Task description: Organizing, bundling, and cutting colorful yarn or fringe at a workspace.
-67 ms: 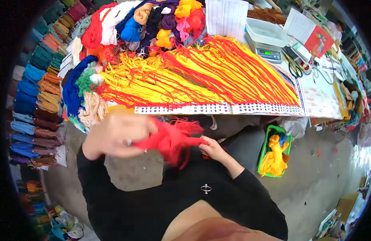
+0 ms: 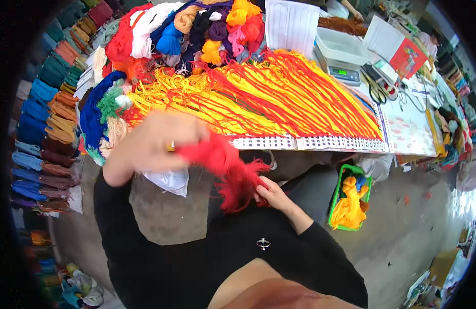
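Left hand (image 2: 160, 138) and right hand (image 2: 274, 195) grip red yarn (image 2: 220, 157), grey floor (image 2: 181, 221) showing before the table edge (image 2: 413, 148).

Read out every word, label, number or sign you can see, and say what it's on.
Scale: lit green digits on its display, which I won't copy out.
Upright white sheet: fine print, too small to read.
Tilted white page: too small to read.
Red sheet: small marks, too blurred to read.
Nothing else is readable.
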Demonstrator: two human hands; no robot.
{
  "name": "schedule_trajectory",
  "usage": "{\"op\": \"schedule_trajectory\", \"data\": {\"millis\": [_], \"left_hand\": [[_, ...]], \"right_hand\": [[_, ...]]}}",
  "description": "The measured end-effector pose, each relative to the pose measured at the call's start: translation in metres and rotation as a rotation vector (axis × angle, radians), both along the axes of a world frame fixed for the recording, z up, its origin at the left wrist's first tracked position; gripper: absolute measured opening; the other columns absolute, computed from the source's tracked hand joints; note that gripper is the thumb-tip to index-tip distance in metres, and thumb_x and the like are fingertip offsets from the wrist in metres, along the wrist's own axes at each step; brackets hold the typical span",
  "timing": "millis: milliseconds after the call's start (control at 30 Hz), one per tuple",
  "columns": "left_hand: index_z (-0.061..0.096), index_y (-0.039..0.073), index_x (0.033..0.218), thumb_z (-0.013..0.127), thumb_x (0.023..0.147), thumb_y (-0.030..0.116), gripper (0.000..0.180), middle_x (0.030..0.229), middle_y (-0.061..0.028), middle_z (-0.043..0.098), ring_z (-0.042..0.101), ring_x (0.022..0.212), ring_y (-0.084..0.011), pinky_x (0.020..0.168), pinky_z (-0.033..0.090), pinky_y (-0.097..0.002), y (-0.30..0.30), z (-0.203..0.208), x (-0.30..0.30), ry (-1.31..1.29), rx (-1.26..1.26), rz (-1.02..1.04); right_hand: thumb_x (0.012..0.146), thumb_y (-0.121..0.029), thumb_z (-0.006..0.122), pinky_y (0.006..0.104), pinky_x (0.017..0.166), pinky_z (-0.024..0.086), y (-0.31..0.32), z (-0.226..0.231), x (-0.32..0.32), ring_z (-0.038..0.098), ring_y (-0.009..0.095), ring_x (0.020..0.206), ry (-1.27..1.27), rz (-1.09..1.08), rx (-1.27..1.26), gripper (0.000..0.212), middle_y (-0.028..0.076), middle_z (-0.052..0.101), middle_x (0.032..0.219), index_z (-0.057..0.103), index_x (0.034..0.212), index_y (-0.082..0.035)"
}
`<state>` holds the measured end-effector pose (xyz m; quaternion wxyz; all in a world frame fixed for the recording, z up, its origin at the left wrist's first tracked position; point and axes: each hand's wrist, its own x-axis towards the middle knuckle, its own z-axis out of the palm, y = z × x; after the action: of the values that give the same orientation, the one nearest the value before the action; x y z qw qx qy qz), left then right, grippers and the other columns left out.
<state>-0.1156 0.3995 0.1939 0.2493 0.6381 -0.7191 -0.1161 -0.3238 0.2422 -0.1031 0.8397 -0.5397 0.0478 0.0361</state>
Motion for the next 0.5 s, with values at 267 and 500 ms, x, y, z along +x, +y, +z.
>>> {"op": "schedule_trajectory", "data": {"millis": [267,500], "left_hand": [[0.060,-0.001,0.100,0.058,0.080,0.014,0.025,0.087,-0.0106,0.063,0.060,0.079,-0.0174,0.071,0.048,-0.0278,-0.132,0.115,0.216,-0.081,-0.725,0.473],[0.057,0.002,0.094,0.057,0.072,0.019,0.028,0.087,-0.0207,0.057,0.055,0.084,-0.0381,0.073,0.044,-0.0409,-0.203,0.107,0.324,-0.466,-1.270,0.495]], "right_hand": [[0.096,-0.022,0.041,0.0211,0.070,0.044,-0.013,-0.010,-0.020,0.056,0.009,0.080,0.033,-0.360,0.047,0.024,0.006,0.059,0.098,0.052,0.105,-0.003],[0.095,-0.019,0.044,0.0231,0.070,0.046,-0.004,-0.025,-0.026,0.056,0.010,0.074,0.165,-0.376,0.031,0.022,0.008,0.060,0.089,0.053,0.101,0.000]]}}
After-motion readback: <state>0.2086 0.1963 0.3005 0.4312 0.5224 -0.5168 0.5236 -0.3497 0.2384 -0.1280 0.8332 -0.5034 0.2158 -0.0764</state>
